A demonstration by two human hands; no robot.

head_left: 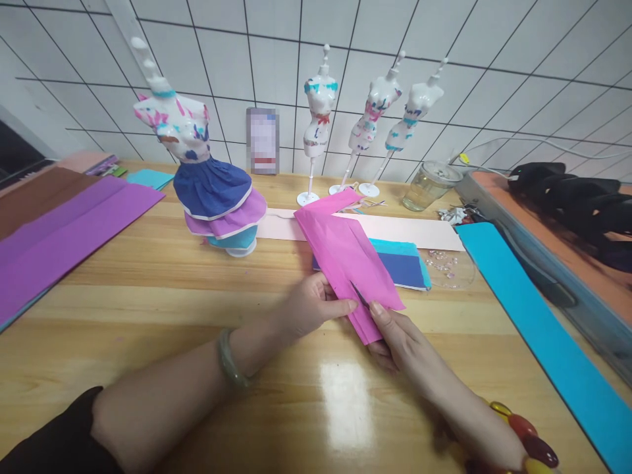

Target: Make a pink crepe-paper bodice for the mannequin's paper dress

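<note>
My left hand [323, 303] pinches the left edge of a folded pink sheet of crepe paper [345, 247], with the thumb on top. In my right hand [397, 332] is a pair of scissors [359, 294]; one dark blade lies over the paper near its lower end, and the handles are hidden by the fingers. The paper is held above the table, and its far end bends to the right. Behind it lies a folded dark blue and turquoise piece [402, 266]. To the left stands a mannequin [180, 128] in a tiered skirt [214, 191] of blue, purple and teal.
Three small white mannequins [320, 108] stand along the tiled wall, near a phone [263, 141]. A glass jar [429, 184] and a clear dish of beads [449, 268] are at right. Purple sheets [83, 230], a pale pink strip [409, 230] and a blue strip [538, 329] lie around.
</note>
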